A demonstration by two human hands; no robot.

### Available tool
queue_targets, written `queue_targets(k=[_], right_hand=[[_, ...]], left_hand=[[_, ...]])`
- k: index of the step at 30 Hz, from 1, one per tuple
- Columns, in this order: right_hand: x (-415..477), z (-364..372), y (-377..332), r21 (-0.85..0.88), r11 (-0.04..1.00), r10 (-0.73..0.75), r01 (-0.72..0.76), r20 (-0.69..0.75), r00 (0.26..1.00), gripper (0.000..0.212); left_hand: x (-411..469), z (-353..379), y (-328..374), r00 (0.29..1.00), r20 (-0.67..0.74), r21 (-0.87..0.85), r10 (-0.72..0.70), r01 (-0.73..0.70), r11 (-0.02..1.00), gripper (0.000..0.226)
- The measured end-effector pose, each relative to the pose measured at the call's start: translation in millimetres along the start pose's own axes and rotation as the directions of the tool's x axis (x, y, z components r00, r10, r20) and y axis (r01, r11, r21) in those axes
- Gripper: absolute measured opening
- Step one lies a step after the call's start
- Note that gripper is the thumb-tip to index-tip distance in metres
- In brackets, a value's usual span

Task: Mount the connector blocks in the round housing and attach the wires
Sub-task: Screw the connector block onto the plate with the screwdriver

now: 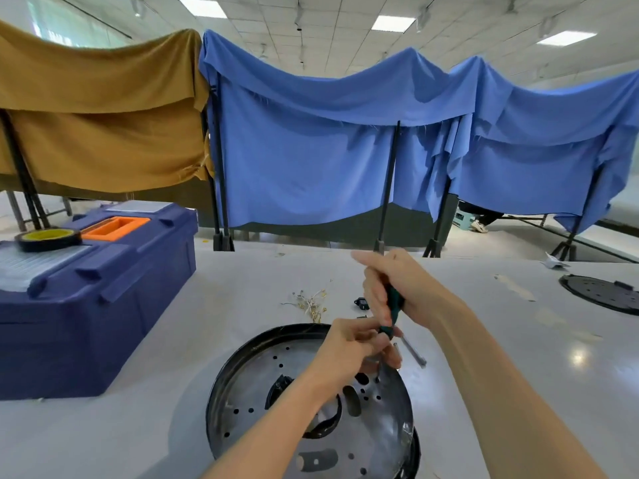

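The round black housing (242, 392) with a perforated metal floor lies on the white table in front of me. My right hand (397, 288) grips the green-and-black handle of a screwdriver (392, 314), held upright with its tip down on the housing's upper right floor. My left hand (352, 347) pinches the screwdriver's shaft low down, just above the tip; what sits under the tip is hidden. A small black connector block (361, 303) lies on the table behind the housing. A bundle of thin wires with brass terminals (311, 304) lies to its left.
A dark blue toolbox (103, 305) with an orange handle stands at left, a roll of black tape (48, 238) on its lid. A second round housing (601, 293) lies far right. A loose metal rod (413, 350) rests by the near housing's rim. Cloth-draped frames close off the back.
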State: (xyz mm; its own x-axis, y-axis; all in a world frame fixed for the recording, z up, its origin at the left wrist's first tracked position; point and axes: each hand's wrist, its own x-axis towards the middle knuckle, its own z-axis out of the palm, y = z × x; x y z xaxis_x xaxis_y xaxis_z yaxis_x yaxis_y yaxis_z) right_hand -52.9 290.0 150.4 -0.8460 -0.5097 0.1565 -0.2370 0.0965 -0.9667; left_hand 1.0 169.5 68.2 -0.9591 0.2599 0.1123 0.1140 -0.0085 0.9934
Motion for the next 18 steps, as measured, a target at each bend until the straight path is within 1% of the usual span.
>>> queue_targets(k=[1,3,4,6,8,9,10,11,12,13,14,15,16,17,18], right_hand=[[-1,1,5,0.014,1.000,-0.012,0.012,0.015,1.000,0.067],[-2,3,14,0.137,0.990,-0.038,0.041,-0.024,0.999,0.067],[-3,5,16,0.182,0.981,-0.049,0.062,-0.076,0.996,0.066],[-3,12,18,0.205,0.973,-0.057,0.103,-0.219,0.974,0.066],[-1,20,17,0.175,0.975,-0.061,0.139,-0.391,0.918,0.064],[1,24,17,0.133,0.978,-0.073,0.158,-0.495,0.866,0.063],[4,29,19,0.063,0.983,-0.102,0.174,-0.603,0.791,0.064],[6,36,20,-0.033,0.984,-0.148,0.176,-0.700,0.698,0.065],[7,44,21,-0.123,0.978,-0.203,0.170,-0.768,0.608,0.066],[8,52,24,-0.186,0.966,-0.255,0.181,-0.804,0.537,0.068],[8,58,28,-0.209,0.956,-0.288,0.208,-0.814,0.505,0.069],[7,59,31,-0.177,0.954,-0.283,0.242,-0.802,0.526,0.070],[6,56,33,-0.082,0.961,-0.233,0.265,-0.758,0.609,0.070],[4,49,31,0.063,0.966,-0.148,0.251,-0.660,0.736,0.068],[2,39,28,0.200,0.962,-0.063,0.186,-0.500,0.864,0.066]], left_hand=[[0,0,-1,1.000,0.005,-0.013,0.002,-0.002,1.000,0.020],[0,-1,-2,1.000,0.019,-0.026,0.001,0.000,1.000,0.020],[0,-1,-3,1.000,0.020,-0.034,0.000,0.001,0.999,0.021],[1,-1,-6,1.000,0.008,-0.056,0.000,0.000,0.998,0.020],[2,-1,-6,1.000,-0.006,-0.064,0.017,-0.017,0.998,0.017],[2,0,-6,1.000,-0.010,-0.072,0.028,-0.029,0.997,0.015],[3,0,-6,0.999,-0.014,-0.085,0.036,-0.037,0.996,0.014],[4,1,-6,0.999,-0.022,-0.097,0.039,-0.041,0.994,0.015],[4,2,-6,0.999,-0.039,-0.101,0.033,-0.037,0.994,0.021],[4,2,-6,0.998,-0.058,-0.104,0.019,-0.025,0.994,0.026],[4,1,-6,0.998,-0.068,-0.109,0.003,-0.010,0.994,0.028],[3,-1,-6,0.998,-0.067,-0.112,-0.006,-0.002,0.994,0.026],[3,-2,-6,0.998,-0.054,-0.112,-0.011,0.004,0.994,0.022],[2,-4,-6,0.999,-0.034,-0.105,-0.018,0.014,0.994,0.019],[1,-5,-6,0.999,-0.015,-0.097,-0.030,0.029,0.995,0.019]])
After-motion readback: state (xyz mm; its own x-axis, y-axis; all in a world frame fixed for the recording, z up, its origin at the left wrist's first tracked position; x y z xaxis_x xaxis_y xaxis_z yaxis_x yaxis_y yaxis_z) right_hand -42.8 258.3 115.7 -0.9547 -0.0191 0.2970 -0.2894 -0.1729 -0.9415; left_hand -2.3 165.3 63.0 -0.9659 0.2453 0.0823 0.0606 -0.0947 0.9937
